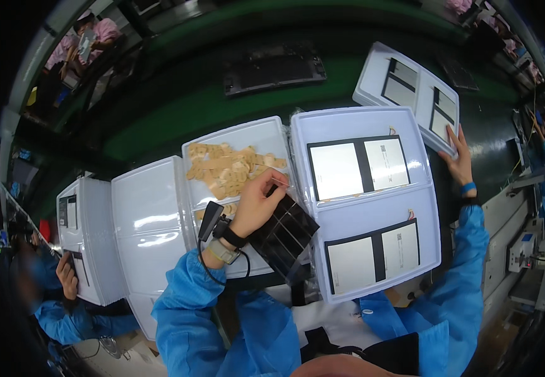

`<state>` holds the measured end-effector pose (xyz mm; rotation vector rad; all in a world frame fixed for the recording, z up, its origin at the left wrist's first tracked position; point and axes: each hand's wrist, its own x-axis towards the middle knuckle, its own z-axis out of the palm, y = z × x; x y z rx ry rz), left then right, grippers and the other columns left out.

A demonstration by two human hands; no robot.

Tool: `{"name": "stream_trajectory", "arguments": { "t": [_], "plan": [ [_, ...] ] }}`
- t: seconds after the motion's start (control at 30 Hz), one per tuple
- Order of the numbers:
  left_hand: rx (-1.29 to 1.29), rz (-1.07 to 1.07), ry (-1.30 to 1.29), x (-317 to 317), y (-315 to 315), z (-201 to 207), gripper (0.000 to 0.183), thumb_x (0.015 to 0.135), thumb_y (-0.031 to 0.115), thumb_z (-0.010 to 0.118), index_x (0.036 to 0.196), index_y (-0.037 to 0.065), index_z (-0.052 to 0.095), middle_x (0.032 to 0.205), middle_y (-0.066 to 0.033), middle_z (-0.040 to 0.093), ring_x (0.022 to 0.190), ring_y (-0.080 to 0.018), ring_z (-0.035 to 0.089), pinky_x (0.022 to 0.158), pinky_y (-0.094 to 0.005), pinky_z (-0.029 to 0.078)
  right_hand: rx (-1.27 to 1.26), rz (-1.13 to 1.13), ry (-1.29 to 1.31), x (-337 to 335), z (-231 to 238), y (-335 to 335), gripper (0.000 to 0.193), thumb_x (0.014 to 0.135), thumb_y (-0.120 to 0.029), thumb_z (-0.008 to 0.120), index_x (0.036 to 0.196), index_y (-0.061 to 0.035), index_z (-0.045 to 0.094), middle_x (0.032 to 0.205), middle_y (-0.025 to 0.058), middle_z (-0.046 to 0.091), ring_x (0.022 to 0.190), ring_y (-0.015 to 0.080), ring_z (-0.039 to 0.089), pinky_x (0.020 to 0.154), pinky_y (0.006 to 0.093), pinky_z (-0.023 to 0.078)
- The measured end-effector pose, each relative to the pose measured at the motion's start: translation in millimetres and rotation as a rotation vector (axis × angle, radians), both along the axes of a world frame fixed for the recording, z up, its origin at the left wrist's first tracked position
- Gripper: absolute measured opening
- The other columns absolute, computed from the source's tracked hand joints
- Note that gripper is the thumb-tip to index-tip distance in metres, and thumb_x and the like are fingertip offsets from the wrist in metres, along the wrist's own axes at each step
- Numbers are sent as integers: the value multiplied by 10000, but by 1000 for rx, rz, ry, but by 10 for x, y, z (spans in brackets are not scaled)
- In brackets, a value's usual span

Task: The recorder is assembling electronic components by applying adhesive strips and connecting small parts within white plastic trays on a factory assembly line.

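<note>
Left hand [257, 204]: raised over the near edge of a shallow white tray [266, 135] that carries a heap of small tan adhesive tabs [228, 168]; thumb and forefinger pinched shut on one thin tan tab [279, 182], the other fingers curled. A dark rectangular panel [282, 235] with pale lines lies tilted just beneath this hand, overlapping the tray's lower corner; whether the hand touches it cannot be told. Right hand [458, 162]: stretched far out, fingers spread against the near edge of a farther white tray [373, 81] with two dark-framed panels in it; its grip looks open and flat, though a curl under the rim cannot be ruled out. Between the hands: a large two-compartment white tray [426, 207], one dark-framed white panel pair in the upper compartment [357, 168], another in the lower [373, 251]; tiny tan tabs show at the corners of both. Left of the tab tray: a bare white tray [147, 220]. All rest on a green desk [178, 113]. Progress, by judgement: the two panels in the large tray appear already tabbed, the dark panel under the left hand appears in work, with many tabs left in the heap. A co-worker's hand [66, 276] holds another tray at far left.
</note>
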<state>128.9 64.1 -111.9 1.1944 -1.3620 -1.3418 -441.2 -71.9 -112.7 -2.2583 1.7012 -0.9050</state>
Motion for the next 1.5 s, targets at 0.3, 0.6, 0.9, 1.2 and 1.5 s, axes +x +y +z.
{"name": "stream_trajectory", "arguments": {
  "t": [0.3,0.6,0.9,1.2,1.5],
  "plan": [
    [189,-7,-37,218,-76,61,116,978,142,614,1042,55,658,1005,3,670,954,-93,614,900,-229,459,64,-302,340,906,-117,-2026,617,922,-254,728,1501,-213,519,1311,246,650,1194,461,618,1021,517,511],
    [122,64,19,508,39,965,161,1017,255,640,1084,111,669,955,60,646,828,-21,595,701,-182,450,330,233,25,1016,987,-1790,537,1018,-402,639,1374,0,618,1258,146,702,1133,231,656,963,345,509],
    [-156,402,-737,1236,-106,530,416,995,273,681,1261,-21,553,1070,-146,721,888,-209,700,788,-325,544,-102,1047,279,3332,2711,725,419,981,-260,675,1319,-21,612,1027,180,742,956,367,712,858,413,547],
    [150,448,-1271,1681,1243,720,699,897,729,559,800,65,754,734,-173,714,749,-378,715,703,-500,550,-79,1294,404,4838,1835,1144,316,938,-233,681,1188,-41,665,877,156,734,801,377,685,776,457,529],
    [-168,450,-1347,1271,1804,688,321,953,349,606,783,77,626,646,-142,634,647,-396,649,617,-506,514,67,1155,0,5137,996,949,217,915,-163,662,1103,-56,683,762,133,718,701,352,696,673,456,550]
  ]
}}
